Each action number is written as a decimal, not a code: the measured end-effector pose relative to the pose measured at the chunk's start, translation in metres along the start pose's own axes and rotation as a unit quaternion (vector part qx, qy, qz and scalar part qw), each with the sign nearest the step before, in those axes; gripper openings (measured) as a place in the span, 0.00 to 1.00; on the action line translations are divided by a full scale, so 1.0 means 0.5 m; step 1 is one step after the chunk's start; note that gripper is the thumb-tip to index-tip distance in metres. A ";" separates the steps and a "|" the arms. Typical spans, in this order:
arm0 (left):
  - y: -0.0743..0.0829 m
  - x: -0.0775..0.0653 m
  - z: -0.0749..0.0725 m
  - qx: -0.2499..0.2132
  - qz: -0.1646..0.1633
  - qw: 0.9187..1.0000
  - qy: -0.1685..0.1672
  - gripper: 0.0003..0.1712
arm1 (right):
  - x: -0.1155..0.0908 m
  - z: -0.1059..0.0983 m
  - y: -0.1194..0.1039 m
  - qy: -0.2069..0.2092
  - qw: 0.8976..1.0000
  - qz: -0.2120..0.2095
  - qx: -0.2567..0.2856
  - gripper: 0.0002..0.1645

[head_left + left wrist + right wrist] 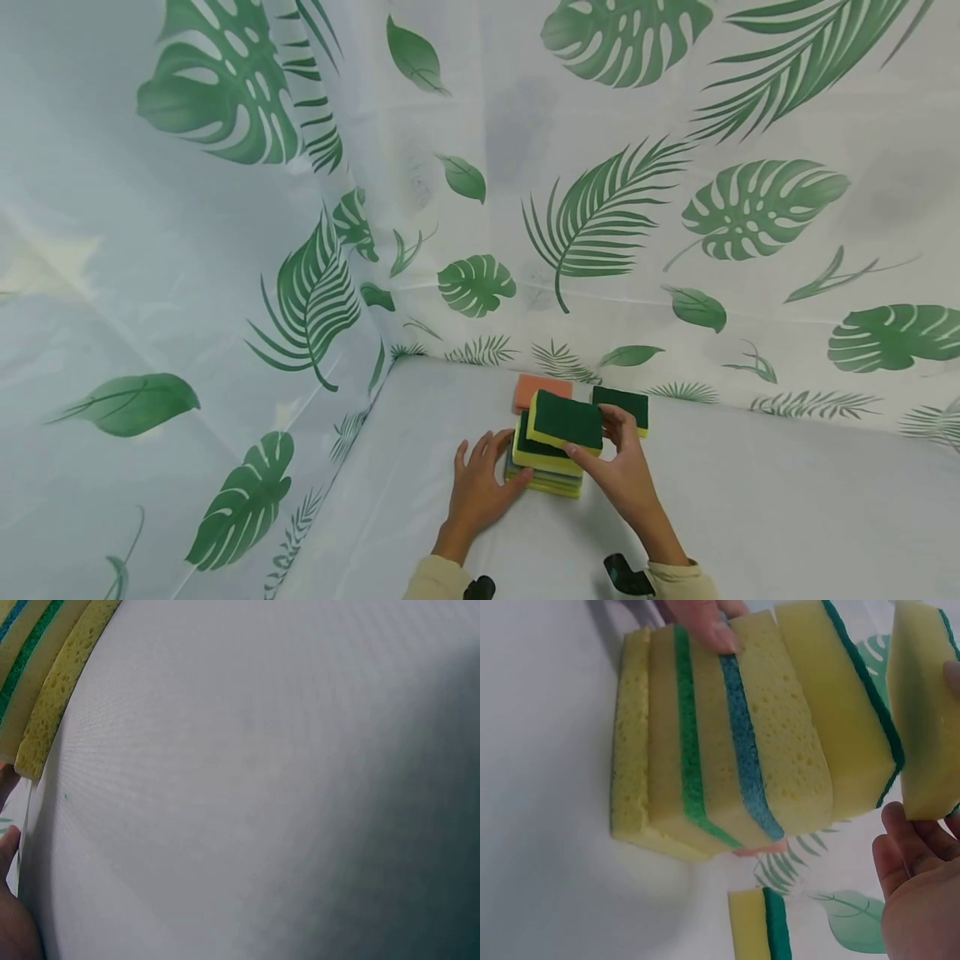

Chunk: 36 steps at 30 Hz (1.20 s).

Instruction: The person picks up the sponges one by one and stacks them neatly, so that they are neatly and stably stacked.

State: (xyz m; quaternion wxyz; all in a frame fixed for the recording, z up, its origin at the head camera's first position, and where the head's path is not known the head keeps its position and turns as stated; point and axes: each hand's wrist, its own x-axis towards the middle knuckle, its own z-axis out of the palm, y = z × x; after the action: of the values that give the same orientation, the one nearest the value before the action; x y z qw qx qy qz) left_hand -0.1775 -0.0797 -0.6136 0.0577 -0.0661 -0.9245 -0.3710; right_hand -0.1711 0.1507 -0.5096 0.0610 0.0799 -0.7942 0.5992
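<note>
My right hand [624,471] pinches a yellow sponge with a dark green scouring top [567,419] between thumb and fingers. The held sponge is tilted just above a stack of sponges [546,482]; in the right wrist view a narrow gap parts it from the green-topped sponge [832,705] beneath. Lower in that stack, yellow layers alternate with a green scouring layer [691,727] and a blue one [742,742]. My left hand [480,492] rests against the stack's left side, fingers spread, its thumb touching the near face.
Behind the stack lies an orange sponge [527,392]. A separate green-and-yellow sponge [626,406] stands to its right, near the back wall. White sheeting with green leaf prints [600,225] rises behind and at the left of the white table surface [787,517].
</note>
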 end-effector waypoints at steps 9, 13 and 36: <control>0.002 -0.002 -0.004 -0.009 0.005 1.000 0.001 0.47 | 0.006 0.008 0.002 -0.003 1.000 -0.003 -0.009 0.51; 0.001 -0.003 -0.005 -0.007 0.006 1.000 0.003 0.47 | 0.007 0.010 0.004 -0.004 1.000 -0.006 -0.013 0.51; 0.003 -0.004 -0.005 -0.004 0.021 1.000 0.018 0.45 | 0.006 0.019 0.009 -0.010 0.999 -0.016 -0.034 0.53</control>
State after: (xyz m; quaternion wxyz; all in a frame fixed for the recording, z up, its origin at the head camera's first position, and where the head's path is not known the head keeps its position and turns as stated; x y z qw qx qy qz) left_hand -0.1750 -0.0804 -0.6111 0.0824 -0.0792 -0.9202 -0.3745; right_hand -0.1750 0.1429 -0.5159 0.0653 0.0966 -0.8133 0.5700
